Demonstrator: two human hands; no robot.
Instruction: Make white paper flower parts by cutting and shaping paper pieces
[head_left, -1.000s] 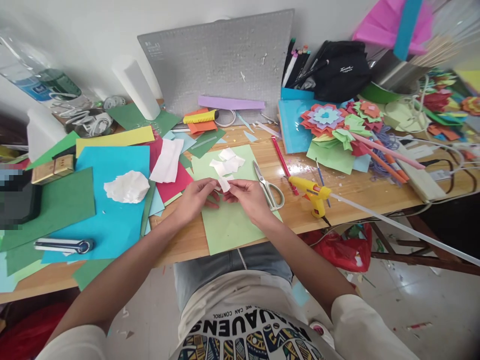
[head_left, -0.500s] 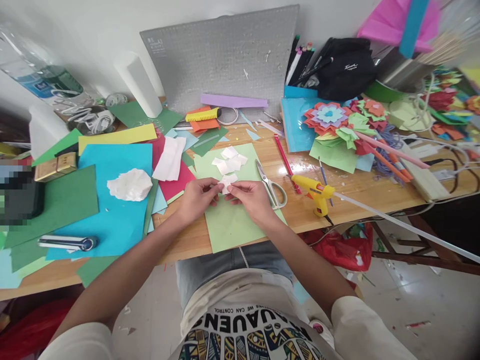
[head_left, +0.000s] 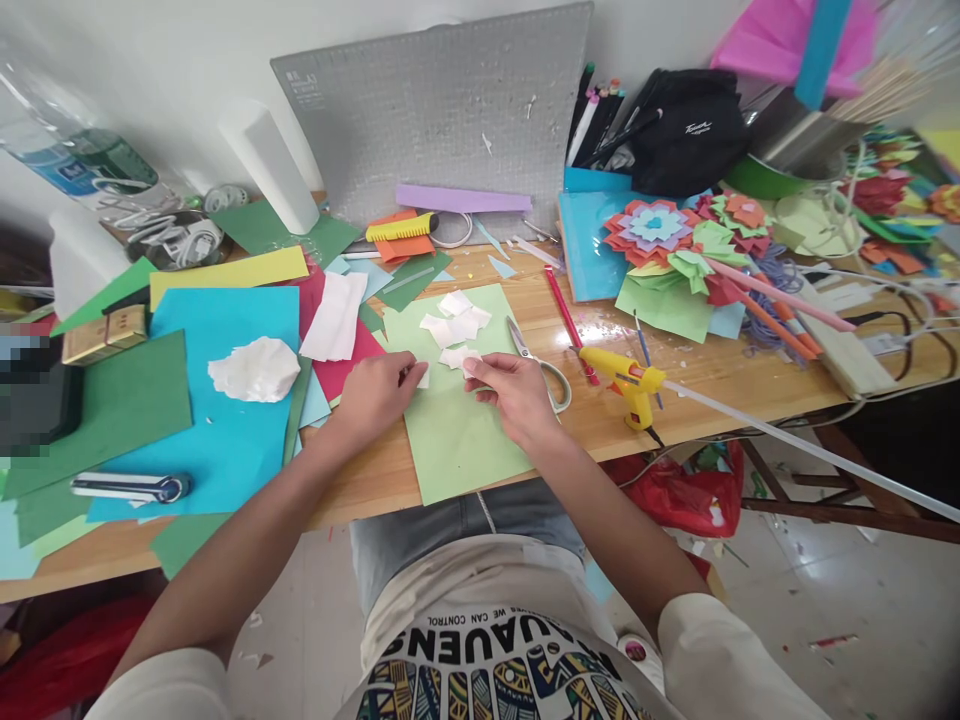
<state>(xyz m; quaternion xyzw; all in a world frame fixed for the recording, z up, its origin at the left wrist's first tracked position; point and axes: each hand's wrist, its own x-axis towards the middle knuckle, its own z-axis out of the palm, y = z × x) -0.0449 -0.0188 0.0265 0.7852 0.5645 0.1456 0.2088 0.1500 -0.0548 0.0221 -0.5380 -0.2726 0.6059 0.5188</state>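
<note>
My left hand point(head_left: 379, 398) is closed, pinching a small white paper piece point(head_left: 424, 378) between thumb and fingers above the left edge of a light green sheet point(head_left: 469, 450). Another white scrap point(head_left: 470, 362) shows at the fingertips of my right hand point(head_left: 514, 392), which is also in a pinch. Several torn white paper pieces point(head_left: 454, 322) lie on the sheet just beyond my hands. Scissors point(head_left: 558, 385) with pale handles rest at the sheet's right edge, partly hidden by my right hand. Left of my left hand is a folded white tissue strip point(head_left: 334, 317).
A crumpled white wad point(head_left: 255, 369) sits on blue paper point(head_left: 247, 450), with a stapler point(head_left: 131, 487) nearby. To the right are a red pen-like stick point(head_left: 570, 325), a yellow glue gun point(head_left: 622, 383) and paper flowers point(head_left: 651, 232). A grey cutting mat point(head_left: 442, 120) leans on the wall.
My hands have drawn apart, the left one moving left. Where both held white paper together, each now has a separate piece at its fingertips. The view has shifted slightly.
</note>
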